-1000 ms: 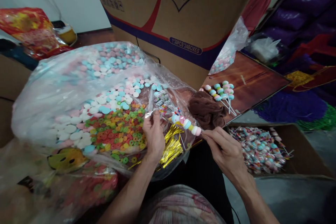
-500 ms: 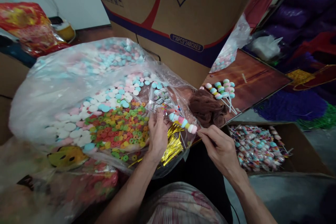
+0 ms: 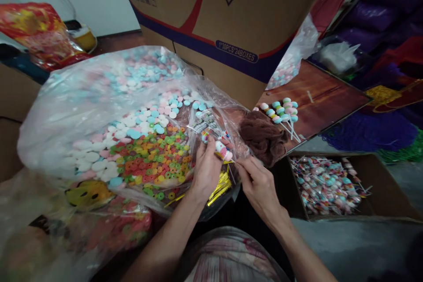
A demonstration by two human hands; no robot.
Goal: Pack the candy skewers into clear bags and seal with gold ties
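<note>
My left hand (image 3: 207,165) pinches a small clear printed wrapper (image 3: 205,135) between thumb and fingers. A marshmallow-like candy stick (image 3: 226,152) in pink, white and blue lies at that hand, its upper part within the wrapper. With thumb and forefinger, my right hand (image 3: 257,181) grips the white stick at the candy's lower end. Just beyond my left hand is a stack of printed wrappers (image 3: 205,120). Gold twist ties (image 3: 222,188) lie below the candy, partly hidden by my left hand.
A large plastic bag (image 3: 49,105) holds loose pastel candies and colourful gummy rings (image 3: 155,158). Brown cloth (image 3: 262,136) lies beside unwrapped candy sticks (image 3: 282,110). An open carton (image 3: 386,185) at right contains many wrapped ones. A big cardboard box (image 3: 198,57) stands behind.
My right hand has moved left, pushing the candy stick deeper into the wrapper. The candy now sits closer to my left hand, with less of it showing.
</note>
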